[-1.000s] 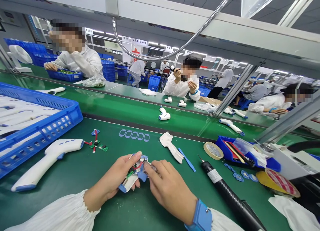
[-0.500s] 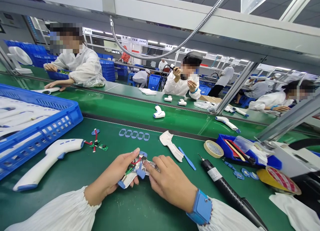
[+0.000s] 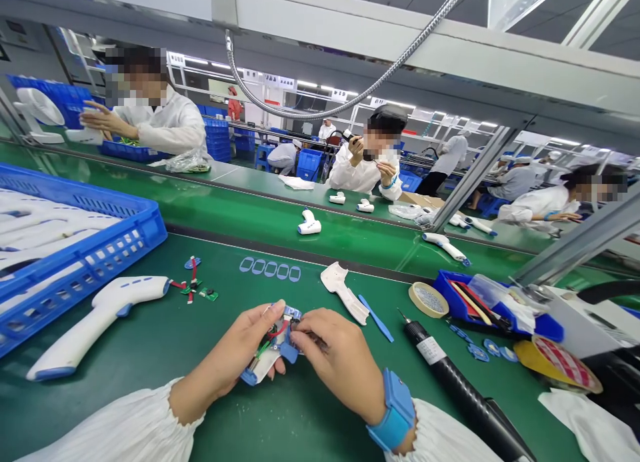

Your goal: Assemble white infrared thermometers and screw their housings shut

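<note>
My left hand is closed around the handle side of an opened infrared thermometer, with its red and green wires and inner parts facing up. A blue trigger piece sticks out from its lower side. My right hand pinches at the thermometer's right end; its fingers are bent in and hide what lies between the fingertips. Beyond the hands lies a loose white half shell beside a blue plastic stick. On the left rests a whole-looking thermometer, wired at its tip to small green circuit boards.
A blue crate of white housings stands at left. Several blue-edged frames lie in a row. To the right are a black electric screwdriver, a tape roll holding screws and a blue tool bin. Co-workers sit beyond the green conveyor.
My right hand's fingers have curled from lying over the thermometer into a pinch at its right end. On the conveyor, the thermometers have shifted left. A co-worker at left has raised their hands.
</note>
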